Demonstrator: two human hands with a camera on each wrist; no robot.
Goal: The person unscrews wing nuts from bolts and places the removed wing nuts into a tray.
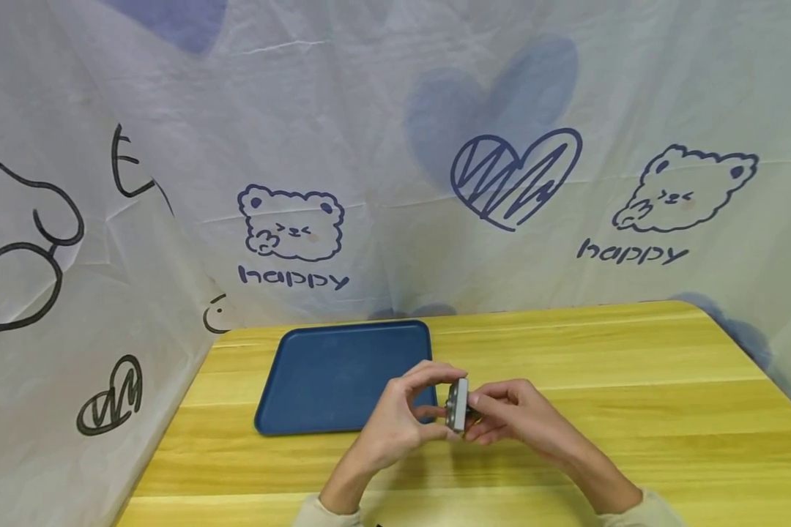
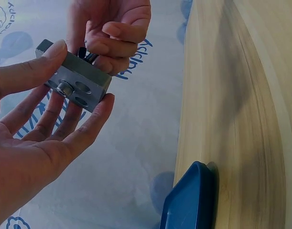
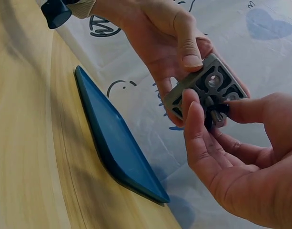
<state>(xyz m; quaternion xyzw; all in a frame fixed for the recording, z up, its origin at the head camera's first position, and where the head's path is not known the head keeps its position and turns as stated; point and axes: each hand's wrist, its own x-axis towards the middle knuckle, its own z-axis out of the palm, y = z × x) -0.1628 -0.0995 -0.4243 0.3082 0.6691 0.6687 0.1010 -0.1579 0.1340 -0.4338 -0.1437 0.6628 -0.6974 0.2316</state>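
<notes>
Grasped at its edges by the left hand (image 1: 395, 424), between thumb and fingertips: a grey metal block (image 2: 75, 78), rectangular and thick, dull on its flat face. On that face, just beside the left thumb in the left wrist view, a raised round screw head (image 2: 65, 89); farther along, toward the other left fingertips, two rounded holes (image 2: 82, 87). Visible there too, past the upper edge and right by the right fingertips, a stretch of dark threaded shaft (image 2: 91, 57).

Shown only in the right wrist view: the opposite face, hollowed into dark recesses between grey ribs, with a light-rimmed bore (image 3: 214, 79) near the left thumb and a metal bolt (image 3: 216, 116) jutting out among the fingers of the right hand (image 1: 521, 413). Bent in close around the bolt, those right fingers, pinching a small black piece (image 3: 223, 108) beside it, shape mostly hidden.

From the head, the block nearly edge-on between both sets of fingertips, above the wooden table (image 1: 600, 380). Beyond and left of the left fingers, a blue tray (image 1: 343, 380), cut off in the left wrist view.
</notes>
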